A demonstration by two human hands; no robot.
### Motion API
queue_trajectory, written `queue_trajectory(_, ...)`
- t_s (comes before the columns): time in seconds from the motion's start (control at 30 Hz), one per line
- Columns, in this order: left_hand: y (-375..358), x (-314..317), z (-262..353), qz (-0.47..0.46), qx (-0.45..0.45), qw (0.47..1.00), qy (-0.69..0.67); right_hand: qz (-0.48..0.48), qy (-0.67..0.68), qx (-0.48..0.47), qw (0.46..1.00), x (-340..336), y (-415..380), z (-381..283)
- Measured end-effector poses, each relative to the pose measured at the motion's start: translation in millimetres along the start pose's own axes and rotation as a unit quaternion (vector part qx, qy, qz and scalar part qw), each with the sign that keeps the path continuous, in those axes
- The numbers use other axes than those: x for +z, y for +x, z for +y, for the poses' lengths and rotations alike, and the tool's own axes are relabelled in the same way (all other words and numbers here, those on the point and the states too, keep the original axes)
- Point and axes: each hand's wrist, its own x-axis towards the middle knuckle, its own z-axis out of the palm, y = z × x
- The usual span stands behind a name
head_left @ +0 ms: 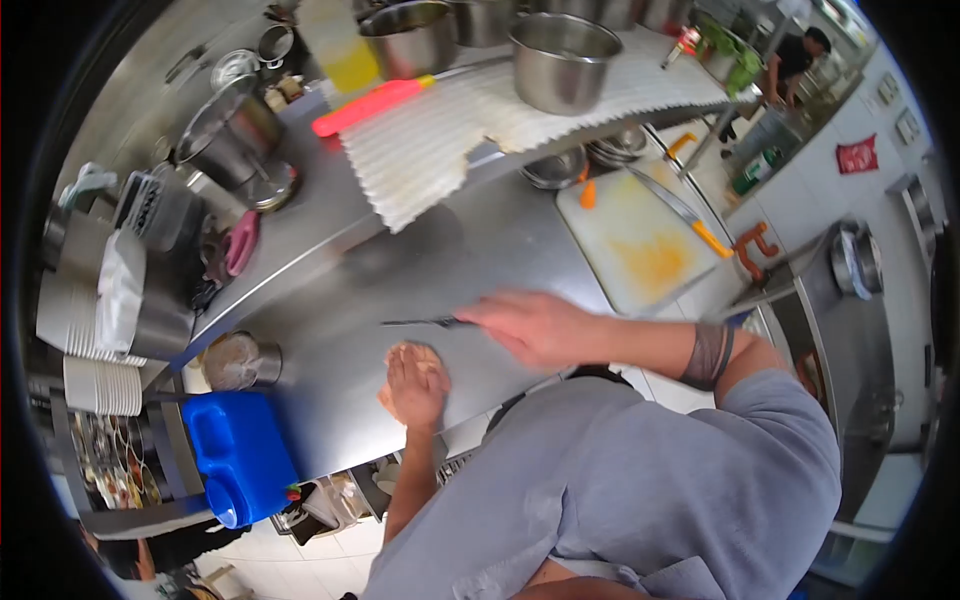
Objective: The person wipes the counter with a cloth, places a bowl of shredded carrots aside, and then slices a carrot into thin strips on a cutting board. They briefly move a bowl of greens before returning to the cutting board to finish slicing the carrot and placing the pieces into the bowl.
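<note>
My left hand (418, 392) presses down on a pale orange, soft-looking flat piece (386, 398) near the front edge of the steel counter (330, 375). Its fingers are stretched out over the top and cover most of the piece, so I cannot tell whether it is cloth or food. Just to the right and farther back, my right hand (520, 325) is closed round the handle of a thin dark knife (420, 322). The blade points left, a little above the counter in this view, beyond my left fingertips. The right hand is slightly blurred.
A cutting board (605, 250) with an orange stain bears a yellow-handled knife (690, 215) and an orange chunk (588, 194). A blue jug (240, 450) and a steel pot (265, 362) stand left. The shelf holds a pot (565, 75) and a pink-handled tool (370, 107). A person (795, 65) stands far right.
</note>
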Motion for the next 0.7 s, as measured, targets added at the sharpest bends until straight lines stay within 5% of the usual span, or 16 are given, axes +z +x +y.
queue_trajectory(0.07, 15, 12, -4, -0.008, 0.007, 1.0, 0.0, 0.1, -0.163, -0.095, 0.977, -47, 51, -19)
queue_trajectory(0.13, 48, 34, -3, -0.001, 0.051, 0.999, 0.017, 0.1, -0.208, -0.088, 0.969, -72, 102, -9)
queue_trajectory(0.23, 119, 75, 25, -0.011, 0.057, 0.998, 0.004, 0.254, -0.226, -0.175, 0.924, -82, 140, -1)
queue_trajectory(0.33, 172, 98, 76, -0.083, -0.013, 0.996, -0.043, 0.274, -0.189, -0.192, 0.923, -106, 92, -22)
queue_trajectory(0.37, 185, 105, 93, -0.12, -0.051, 0.99, -0.063, 0.306, -0.204, -0.172, 0.914, -121, 79, -19)
queue_trajectory(0.47, 211, 172, 122, -0.04, 0.069, 0.997, -0.014, 0.333, -0.262, -0.034, 0.905, -200, 59, 27)
queue_trajectory(0.57, 205, 189, 190, -0.124, 0.166, 0.978, -0.004, 0.304, -0.306, 0.122, 0.894, -288, 63, 101)
queue_trajectory(0.67, 147, 220, 231, -0.147, 0.263, 0.953, -0.009, 0.324, -0.124, 0.17, 0.923, -329, 61, 104)
queue_trajectory(0.7, 125, 220, 240, -0.148, 0.243, 0.959, -0.006, 0.225, -0.067, 0.175, 0.956, -340, 49, 106)
